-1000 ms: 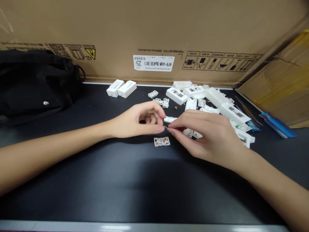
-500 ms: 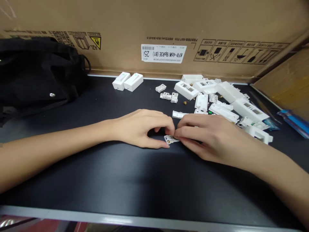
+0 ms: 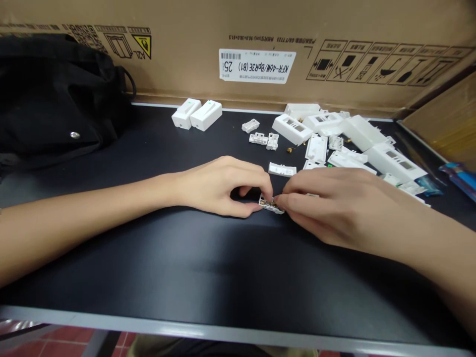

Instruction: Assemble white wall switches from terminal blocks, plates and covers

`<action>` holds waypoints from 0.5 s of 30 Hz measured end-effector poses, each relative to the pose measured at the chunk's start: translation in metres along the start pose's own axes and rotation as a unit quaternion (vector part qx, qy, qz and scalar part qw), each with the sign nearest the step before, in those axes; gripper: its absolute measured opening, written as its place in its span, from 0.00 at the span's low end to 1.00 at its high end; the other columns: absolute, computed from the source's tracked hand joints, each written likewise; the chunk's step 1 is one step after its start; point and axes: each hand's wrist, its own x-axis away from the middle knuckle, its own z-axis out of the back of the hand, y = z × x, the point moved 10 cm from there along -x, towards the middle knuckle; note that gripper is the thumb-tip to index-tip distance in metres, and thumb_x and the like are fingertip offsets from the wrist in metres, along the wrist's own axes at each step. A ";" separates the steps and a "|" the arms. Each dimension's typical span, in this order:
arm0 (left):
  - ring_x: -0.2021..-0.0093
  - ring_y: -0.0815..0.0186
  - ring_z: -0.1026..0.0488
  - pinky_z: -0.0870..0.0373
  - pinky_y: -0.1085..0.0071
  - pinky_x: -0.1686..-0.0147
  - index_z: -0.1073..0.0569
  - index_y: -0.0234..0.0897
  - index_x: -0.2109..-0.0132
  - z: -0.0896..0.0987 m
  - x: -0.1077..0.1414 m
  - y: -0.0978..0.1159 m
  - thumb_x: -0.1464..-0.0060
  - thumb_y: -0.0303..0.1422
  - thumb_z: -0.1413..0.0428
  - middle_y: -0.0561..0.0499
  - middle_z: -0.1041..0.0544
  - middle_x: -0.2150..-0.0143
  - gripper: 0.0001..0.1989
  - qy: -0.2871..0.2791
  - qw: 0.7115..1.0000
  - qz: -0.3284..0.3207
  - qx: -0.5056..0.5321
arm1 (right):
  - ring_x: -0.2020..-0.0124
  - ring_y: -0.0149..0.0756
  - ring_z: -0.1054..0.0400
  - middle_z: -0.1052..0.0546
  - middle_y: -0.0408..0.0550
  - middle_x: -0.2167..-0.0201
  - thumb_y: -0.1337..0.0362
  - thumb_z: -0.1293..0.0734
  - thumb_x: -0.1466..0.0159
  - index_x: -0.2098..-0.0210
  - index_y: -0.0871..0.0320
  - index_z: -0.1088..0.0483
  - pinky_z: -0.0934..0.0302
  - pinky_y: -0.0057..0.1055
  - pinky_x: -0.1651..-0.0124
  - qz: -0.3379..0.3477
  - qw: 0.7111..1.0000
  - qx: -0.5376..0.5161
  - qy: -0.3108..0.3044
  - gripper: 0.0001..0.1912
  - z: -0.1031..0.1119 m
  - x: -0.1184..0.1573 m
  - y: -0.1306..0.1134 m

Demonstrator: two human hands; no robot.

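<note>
A small white plastic switch base (image 3: 273, 207) with brass-coloured metal bits in it rests on the dark tabletop between my hands. My left hand (image 3: 232, 186) has its thumb and index finger closed around the left end of the base. My right hand (image 3: 330, 203) presses bunched fingertips on its right end; whether they pinch a tiny part is hidden. Just beyond lies a narrow white plastic piece (image 3: 282, 170). Farther back are a few small white inserts (image 3: 258, 139) and a loose brass piece (image 3: 290, 149).
Two closed white switch units (image 3: 206, 115) stand at the back. White housings (image 3: 292, 129) and other parts are heaped at the right, near a blue-handled tool (image 3: 461, 181). A black bag (image 3: 55, 99) sits at the left. A large cardboard box (image 3: 178, 59) walls off the back.
The view has tilted and shifted slightly. My left thumb has moved in against the switch base, and the base now shows more of its near side. My right fingertips stay at its right end.
</note>
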 end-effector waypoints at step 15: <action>0.55 0.64 0.21 0.27 0.72 0.54 0.20 0.40 0.53 -0.001 0.001 0.006 0.39 0.28 0.43 0.46 0.19 0.53 0.09 0.005 0.999 -0.019 -0.035 | 0.72 0.33 0.35 0.26 0.48 0.69 0.67 0.40 0.26 0.63 0.58 0.23 0.45 0.33 0.68 -0.012 0.999 -0.044 -0.009 0.14 -0.003 0.001 0.004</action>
